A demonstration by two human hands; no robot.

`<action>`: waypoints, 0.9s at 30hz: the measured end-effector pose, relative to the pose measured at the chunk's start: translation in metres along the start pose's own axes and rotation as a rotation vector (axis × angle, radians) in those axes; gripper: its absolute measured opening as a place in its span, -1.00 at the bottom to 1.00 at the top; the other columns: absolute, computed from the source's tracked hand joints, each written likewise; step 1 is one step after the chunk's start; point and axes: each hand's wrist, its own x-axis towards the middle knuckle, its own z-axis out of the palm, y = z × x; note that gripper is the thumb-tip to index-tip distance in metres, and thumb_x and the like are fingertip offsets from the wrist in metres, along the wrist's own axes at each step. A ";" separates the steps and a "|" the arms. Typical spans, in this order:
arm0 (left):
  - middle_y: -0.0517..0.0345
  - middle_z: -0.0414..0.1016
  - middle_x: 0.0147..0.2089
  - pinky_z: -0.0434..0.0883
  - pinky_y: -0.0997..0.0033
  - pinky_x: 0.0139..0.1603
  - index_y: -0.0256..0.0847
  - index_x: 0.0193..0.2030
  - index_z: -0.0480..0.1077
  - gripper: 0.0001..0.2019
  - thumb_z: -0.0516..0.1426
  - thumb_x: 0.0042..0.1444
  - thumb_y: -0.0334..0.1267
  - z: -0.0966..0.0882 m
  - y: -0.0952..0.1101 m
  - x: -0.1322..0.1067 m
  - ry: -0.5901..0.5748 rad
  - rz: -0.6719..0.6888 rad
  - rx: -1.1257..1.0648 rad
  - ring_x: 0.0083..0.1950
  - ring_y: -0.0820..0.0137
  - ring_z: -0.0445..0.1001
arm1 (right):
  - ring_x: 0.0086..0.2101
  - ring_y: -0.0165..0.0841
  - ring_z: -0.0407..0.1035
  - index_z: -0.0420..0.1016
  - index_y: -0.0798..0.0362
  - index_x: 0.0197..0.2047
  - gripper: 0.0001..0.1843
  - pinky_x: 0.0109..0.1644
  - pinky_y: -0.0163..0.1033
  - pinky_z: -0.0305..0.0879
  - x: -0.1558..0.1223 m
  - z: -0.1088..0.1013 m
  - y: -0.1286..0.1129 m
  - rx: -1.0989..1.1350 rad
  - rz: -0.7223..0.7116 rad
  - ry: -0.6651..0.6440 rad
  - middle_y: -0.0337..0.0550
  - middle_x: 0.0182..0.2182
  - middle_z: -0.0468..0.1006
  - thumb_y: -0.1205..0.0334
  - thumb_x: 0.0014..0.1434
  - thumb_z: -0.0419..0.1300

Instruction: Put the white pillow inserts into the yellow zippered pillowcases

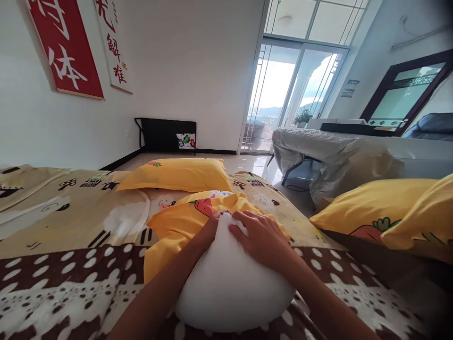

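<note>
A plump white pillow point(235, 293) lies lengthwise in front of me, its far end narrowed between my hands. My right hand point(258, 231) is closed on that end from the right, thumb bent over the white cloth. On the opposite side, my left hand point(215, 225) is closed around the same end, most of its fingers hidden behind the pillow. A yellow pillowcase point(184, 224) with a carrot print lies rumpled just beyond and under both hands. The pillow's tip meets the case there, but how far inside it reaches is hidden.
A patterned blanket point(78, 203) covers the bed. One yellow pillow point(177, 174) lies past the case; more yellow pillows point(375, 208) are stacked at right. Behind them stands a plastic-covered table point(318, 139). A black board point(159, 134) leans by the far wall, near a sliding glass door point(272, 94).
</note>
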 end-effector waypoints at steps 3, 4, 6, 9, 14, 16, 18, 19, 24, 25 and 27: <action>0.29 0.25 -0.50 0.17 0.52 -0.46 -0.26 -0.43 0.28 -0.76 0.21 -0.16 -0.17 0.011 0.011 -0.018 -0.052 0.021 0.016 -0.49 0.55 0.21 | -0.22 -0.24 0.45 0.47 -0.10 -0.03 -0.68 -0.19 -0.18 0.23 -0.021 0.002 0.010 0.041 -0.022 0.022 -0.17 -0.17 0.58 0.06 0.26 0.00; 0.26 0.30 -0.46 0.19 0.52 -0.43 -0.26 -0.42 0.30 -0.80 0.19 -0.14 -0.21 0.013 0.016 -0.026 -0.054 0.041 0.031 -0.46 0.54 0.24 | -0.25 -0.25 0.47 0.49 -0.09 -0.07 -0.70 -0.22 -0.19 0.26 -0.029 0.002 0.014 0.042 -0.037 0.045 -0.17 -0.20 0.59 0.06 0.26 0.00; 0.19 0.38 -0.35 0.24 0.50 -0.32 -0.27 -0.35 0.34 -0.83 0.14 -0.05 -0.21 0.014 0.026 -0.041 -0.032 0.137 0.098 -0.35 0.49 0.32 | -0.33 -0.28 0.48 0.51 -0.07 -0.13 -0.71 -0.29 -0.22 0.29 -0.047 0.002 0.021 0.041 -0.078 0.108 -0.18 -0.29 0.61 0.07 0.25 0.01; 0.15 0.41 -0.32 0.27 0.45 -0.23 -0.25 -0.26 0.35 -0.77 0.05 0.10 -0.11 0.005 0.036 -0.065 -0.048 0.254 0.297 -0.28 0.43 0.36 | -0.40 -0.32 0.49 0.51 -0.01 -0.19 -0.74 -0.35 -0.27 0.34 -0.078 0.002 0.026 0.054 -0.158 0.248 -0.17 -0.36 0.61 0.09 0.24 0.04; 0.07 0.43 -0.21 0.31 0.36 -0.15 -0.23 -0.20 0.37 -0.80 0.01 0.14 -0.19 -0.016 0.036 -0.094 -0.165 0.241 0.992 -0.20 0.34 0.38 | -0.48 -0.40 0.45 0.45 0.03 -0.21 -0.83 -0.42 -0.36 0.34 -0.121 0.010 0.017 0.052 -0.405 0.348 -0.18 -0.44 0.58 0.25 0.23 0.04; 0.03 0.39 -0.06 0.28 0.29 -0.01 -0.20 -0.12 0.37 -0.79 0.06 0.12 -0.25 -0.019 0.032 -0.099 -0.135 0.333 1.289 -0.04 0.27 0.35 | -0.48 -0.40 0.45 0.43 0.02 -0.19 -0.83 -0.41 -0.36 0.34 -0.129 0.014 0.012 0.010 -0.476 0.372 -0.19 -0.46 0.56 0.28 0.22 0.03; 0.00 0.36 0.00 0.25 0.22 0.06 -0.18 -0.08 0.35 -0.77 0.08 0.11 -0.26 -0.019 0.026 -0.099 -0.108 0.390 1.474 0.04 0.22 0.30 | -0.47 -0.40 0.45 0.42 0.01 -0.16 -0.83 -0.40 -0.37 0.34 -0.131 0.014 0.010 -0.018 -0.489 0.369 -0.20 -0.46 0.56 0.28 0.21 0.05; 0.00 0.36 0.00 0.25 0.20 0.06 -0.18 -0.07 0.34 -0.77 0.07 0.13 -0.24 -0.019 0.023 -0.097 -0.079 0.401 1.518 0.04 0.21 0.29 | -0.47 -0.39 0.45 0.41 0.01 -0.15 -0.83 -0.40 -0.37 0.34 -0.130 0.013 0.008 -0.023 -0.488 0.352 -0.20 -0.46 0.56 0.28 0.20 0.07; -0.13 0.40 -0.08 0.24 0.02 0.04 -0.26 -0.17 0.38 -0.77 -0.07 0.22 -0.28 -0.024 -0.001 -0.063 0.074 0.362 1.485 0.01 0.09 0.31 | -0.45 -0.37 0.42 0.42 0.00 -0.15 -0.83 -0.42 -0.34 0.32 -0.113 -0.001 0.003 -0.004 -0.488 0.346 -0.19 -0.46 0.50 0.29 0.18 0.09; -0.17 0.40 -0.08 0.23 -0.01 0.03 -0.28 -0.19 0.39 -0.77 -0.08 0.21 -0.31 -0.025 -0.005 -0.055 0.090 0.351 1.454 0.01 0.06 0.31 | -0.45 -0.38 0.41 0.43 0.01 -0.15 -0.83 -0.43 -0.34 0.31 -0.107 -0.003 0.002 0.001 -0.486 0.377 -0.17 -0.45 0.48 0.29 0.18 0.08; -0.21 0.40 -0.08 0.21 -0.04 0.05 -0.29 -0.22 0.40 -0.78 -0.07 0.19 -0.37 -0.027 -0.013 -0.039 0.121 0.342 1.371 0.03 0.02 0.31 | -0.43 -0.39 0.41 0.43 0.03 -0.18 -0.84 -0.43 -0.34 0.30 -0.095 -0.006 0.002 0.008 -0.468 0.447 -0.08 -0.34 0.49 0.32 0.18 0.07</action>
